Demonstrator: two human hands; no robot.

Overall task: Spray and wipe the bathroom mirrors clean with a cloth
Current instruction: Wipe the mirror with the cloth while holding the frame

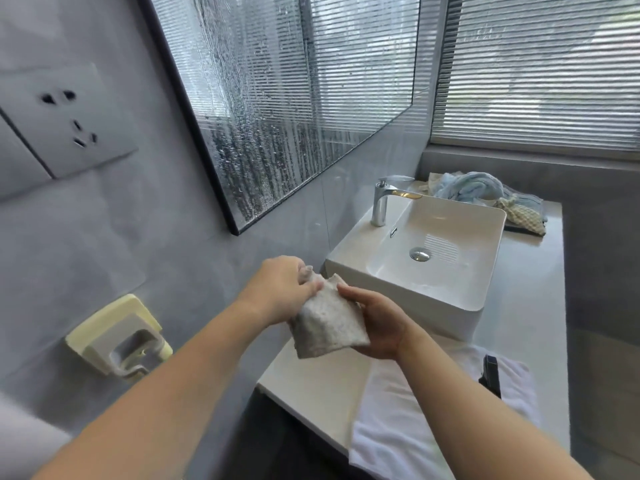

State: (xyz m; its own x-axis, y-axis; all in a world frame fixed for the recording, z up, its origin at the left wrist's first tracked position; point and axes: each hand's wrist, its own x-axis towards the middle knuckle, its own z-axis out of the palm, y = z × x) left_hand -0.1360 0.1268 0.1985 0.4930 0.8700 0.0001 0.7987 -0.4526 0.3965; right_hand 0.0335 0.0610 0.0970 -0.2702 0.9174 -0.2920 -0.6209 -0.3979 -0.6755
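A folded grey-white cloth (329, 320) is held between both hands in front of the counter edge. My left hand (280, 289) pinches its top corner from the left. Cupping the cloth's right side and underside is my right hand (377, 323). The black-framed mirror (284, 98) hangs on the wall above and to the left, its glass covered with droplets and running streaks. A dark object (491, 374), partly hidden by my right forearm, lies on a white towel; I cannot tell what it is.
A white basin (485, 265) with a chrome tap (381, 202) sits on the pale counter (530, 306). Crumpled blue and checked cloths (485, 192) lie behind it. A white towel (408, 427) covers the counter's near end. A socket (65, 119) and wall holder (117, 337) are at left.
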